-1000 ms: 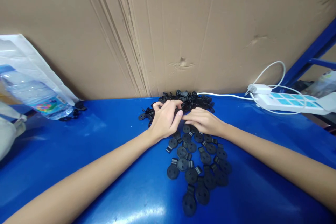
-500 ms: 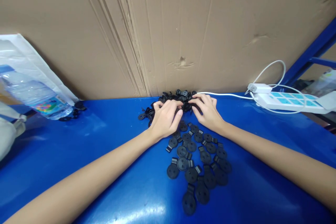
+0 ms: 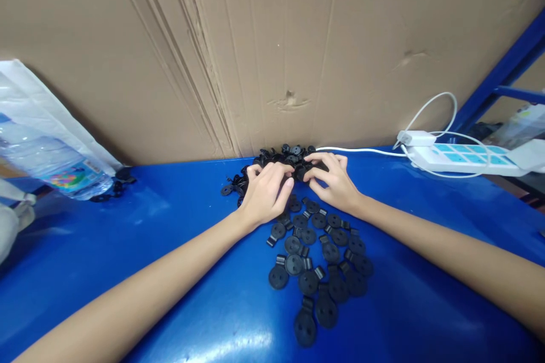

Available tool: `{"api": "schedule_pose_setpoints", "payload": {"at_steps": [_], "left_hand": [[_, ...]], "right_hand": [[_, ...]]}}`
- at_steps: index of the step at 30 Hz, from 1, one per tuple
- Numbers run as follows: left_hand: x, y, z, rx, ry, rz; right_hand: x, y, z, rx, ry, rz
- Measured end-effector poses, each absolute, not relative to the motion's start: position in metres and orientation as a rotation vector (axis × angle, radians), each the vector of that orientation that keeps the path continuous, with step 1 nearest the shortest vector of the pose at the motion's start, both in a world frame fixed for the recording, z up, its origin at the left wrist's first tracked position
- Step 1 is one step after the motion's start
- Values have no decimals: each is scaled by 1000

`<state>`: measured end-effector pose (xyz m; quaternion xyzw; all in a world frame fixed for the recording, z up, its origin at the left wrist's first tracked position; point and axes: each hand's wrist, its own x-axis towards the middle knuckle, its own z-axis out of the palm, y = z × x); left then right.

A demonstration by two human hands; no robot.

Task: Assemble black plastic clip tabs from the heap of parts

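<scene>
Spread of black two-holed plastic tab discs (image 3: pixel 309 261) being left loose on near side of heap, well apart from each other in places. Tangled disc heap (image 3: pixel 276 159) being pressed by left hand (image 3: pixel 266 195) and right hand (image 3: pixel 332 181), fingers curled down onto it, grip on any single disc not being shown. Larger share of discs being held bunched in heap. Glossy blue table (image 3: pixel 76 249) being seen around heap; clear water bottle (image 3: pixel 55 178) lying left of heap, white plastic bag (image 3: pixel 42 96) behind bottle; white power strip (image 3: pixel 460 159) right of heap; brown cardboard sheet (image 3: pixel 272 57) standing behind heap.
</scene>
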<state>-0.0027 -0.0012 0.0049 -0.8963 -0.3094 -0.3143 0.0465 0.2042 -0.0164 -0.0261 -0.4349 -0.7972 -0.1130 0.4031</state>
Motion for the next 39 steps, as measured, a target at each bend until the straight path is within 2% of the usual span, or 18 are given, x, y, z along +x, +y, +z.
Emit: {"api": "schedule_pose_setpoints", "payload": {"at_steps": [10,23,32,39], "left_hand": [[-2,0,4,-2725,-818,-848],[0,3,0,-2673,-916,-978],[-1,4,-1,-2702,-982,-1097],[-2,4,-3,-2683,-971,-1140]], "right_hand": [[208,-15,-27,-1050,-2014,-224],[207,-17,-29,-883,-2044,-309],[206,-14,-28,-1137,-1993,-218],[206,-20,-24,-952,-2171,-163]]}}
